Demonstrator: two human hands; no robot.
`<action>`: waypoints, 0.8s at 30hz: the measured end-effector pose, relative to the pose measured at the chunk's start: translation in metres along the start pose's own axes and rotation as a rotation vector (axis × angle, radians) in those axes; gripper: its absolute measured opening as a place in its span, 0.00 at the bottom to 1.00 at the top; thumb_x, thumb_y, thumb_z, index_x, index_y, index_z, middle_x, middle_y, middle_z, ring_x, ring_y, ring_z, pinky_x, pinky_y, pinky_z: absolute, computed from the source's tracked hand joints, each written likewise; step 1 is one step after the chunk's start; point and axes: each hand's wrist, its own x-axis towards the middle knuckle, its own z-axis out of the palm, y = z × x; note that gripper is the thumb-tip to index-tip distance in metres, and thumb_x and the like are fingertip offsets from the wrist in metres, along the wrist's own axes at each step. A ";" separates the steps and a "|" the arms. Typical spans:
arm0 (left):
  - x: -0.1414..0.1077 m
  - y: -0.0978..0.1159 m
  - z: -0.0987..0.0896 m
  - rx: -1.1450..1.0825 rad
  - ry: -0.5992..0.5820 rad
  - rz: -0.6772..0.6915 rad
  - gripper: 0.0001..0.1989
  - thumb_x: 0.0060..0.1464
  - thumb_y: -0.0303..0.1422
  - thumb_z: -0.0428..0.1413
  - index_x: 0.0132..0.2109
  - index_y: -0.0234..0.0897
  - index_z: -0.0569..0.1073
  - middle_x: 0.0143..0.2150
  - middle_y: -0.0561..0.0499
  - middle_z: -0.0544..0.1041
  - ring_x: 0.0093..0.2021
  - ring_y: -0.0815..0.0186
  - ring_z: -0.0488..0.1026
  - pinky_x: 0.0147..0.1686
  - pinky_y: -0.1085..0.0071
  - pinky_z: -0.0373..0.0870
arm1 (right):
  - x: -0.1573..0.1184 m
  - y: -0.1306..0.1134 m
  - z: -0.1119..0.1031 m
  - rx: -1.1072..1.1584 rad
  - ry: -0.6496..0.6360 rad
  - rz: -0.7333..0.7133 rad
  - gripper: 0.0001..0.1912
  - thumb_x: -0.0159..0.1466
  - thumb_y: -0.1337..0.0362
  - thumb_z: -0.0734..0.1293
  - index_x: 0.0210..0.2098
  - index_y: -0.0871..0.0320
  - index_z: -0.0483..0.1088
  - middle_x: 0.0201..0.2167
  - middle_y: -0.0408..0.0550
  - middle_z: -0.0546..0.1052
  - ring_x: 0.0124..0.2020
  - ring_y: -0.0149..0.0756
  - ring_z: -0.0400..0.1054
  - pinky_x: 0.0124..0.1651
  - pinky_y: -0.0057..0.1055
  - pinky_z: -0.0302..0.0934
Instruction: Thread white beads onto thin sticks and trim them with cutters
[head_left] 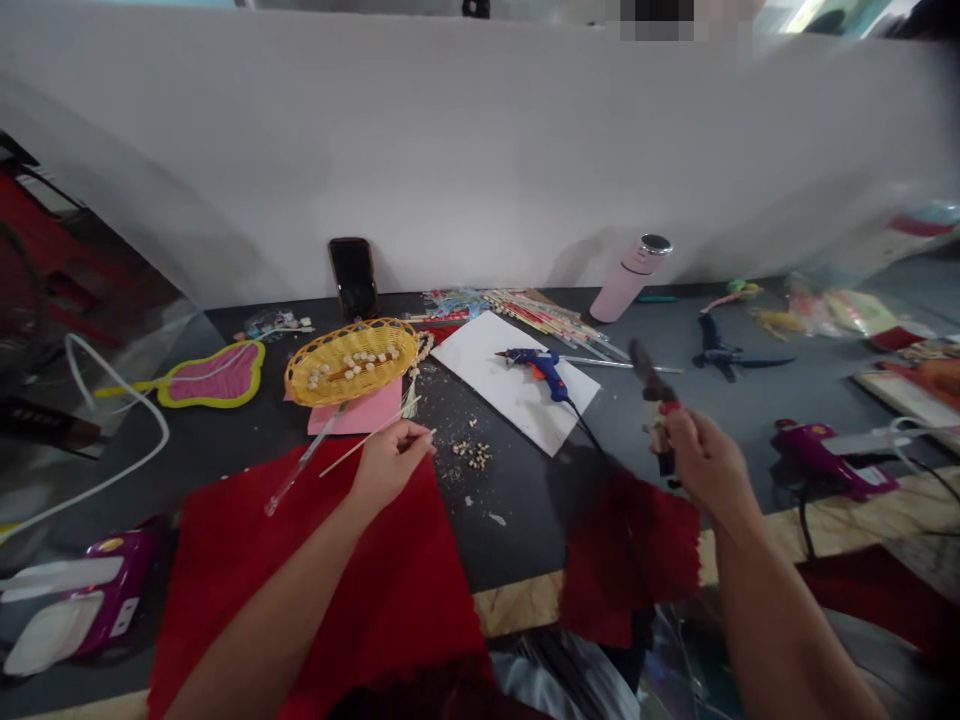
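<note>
My left hand (390, 462) is over the red cloth (225, 560), thumb and fingers pinched together. A thin wooden stick (341, 460) runs along the fingers and appears to be held there; a pale tip shows at the fingertips. My right hand (705, 465) is closed around pruning shears (660, 405), dark blades pointing up and away; motion blurs them. Small cut wooden pieces (471, 455) lie between the hands. Beyond them a blue glue gun (544, 370) rests on a white board (487, 365). A yellow woven basket (300, 375) holds pale wooden bits.
A pink bottle (626, 285) and a phone (354, 275) stand near the white partition (450, 150). Wrapped sticks (551, 320) lie at the back. Purple devices with cords sit at left (124, 590) and right (836, 460). A pink fan-shaped item (217, 378) lies left.
</note>
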 end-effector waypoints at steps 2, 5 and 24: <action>0.001 0.001 -0.001 -0.062 0.007 -0.028 0.08 0.50 0.36 0.55 0.33 0.34 0.73 0.27 0.50 0.78 0.24 0.69 0.71 0.26 0.75 0.64 | -0.003 -0.034 0.012 0.260 0.015 0.123 0.20 0.54 0.46 0.66 0.37 0.53 0.66 0.29 0.44 0.73 0.24 0.33 0.69 0.23 0.28 0.64; 0.001 0.001 -0.002 -0.212 0.006 -0.062 0.10 0.49 0.37 0.57 0.34 0.34 0.72 0.27 0.50 0.78 0.19 0.73 0.65 0.21 0.77 0.59 | -0.009 -0.080 0.042 0.368 -0.156 0.116 0.19 0.49 0.48 0.71 0.31 0.54 0.67 0.35 0.46 0.74 0.25 0.31 0.69 0.23 0.27 0.65; 0.001 0.007 -0.008 -0.591 0.168 -0.066 0.09 0.49 0.34 0.59 0.37 0.34 0.73 0.25 0.52 0.75 0.20 0.77 0.60 0.21 0.79 0.56 | -0.039 -0.073 0.137 -0.452 -0.585 -0.714 0.10 0.52 0.73 0.63 0.33 0.56 0.69 0.59 0.51 0.57 0.56 0.50 0.52 0.54 0.48 0.52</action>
